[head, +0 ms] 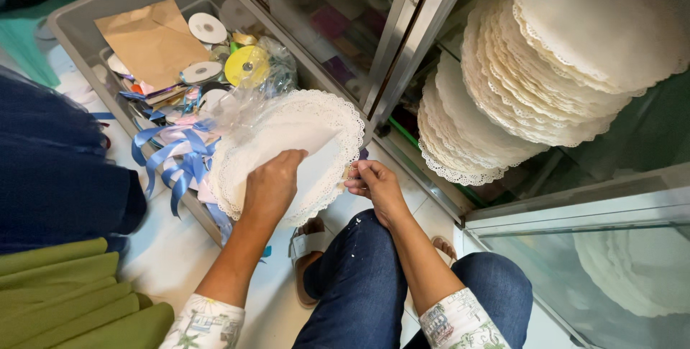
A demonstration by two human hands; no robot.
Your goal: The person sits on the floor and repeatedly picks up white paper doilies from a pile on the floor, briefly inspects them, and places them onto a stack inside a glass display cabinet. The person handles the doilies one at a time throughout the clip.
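Observation:
My left hand [271,184] lies flat on top of a stack of round white lace paper doilies [302,130], pressing it from above. My right hand [375,185] pinches the right edge of the same stack between thumb and fingers. A clear plastic wrapper [248,101] trails off the far left side of the stack. My knees in dark blue jeans [363,284] are below, with sandalled feet on the white tiled floor.
A grey plastic bin [83,22] at the left holds ribbon spools, a yellow spool [246,65], blue ribbon [176,158] and a brown paper bag [151,40]. A glass display cabinet [402,40] at the right holds piles of larger doilies [546,69]. Green fabric [65,299] lies bottom left.

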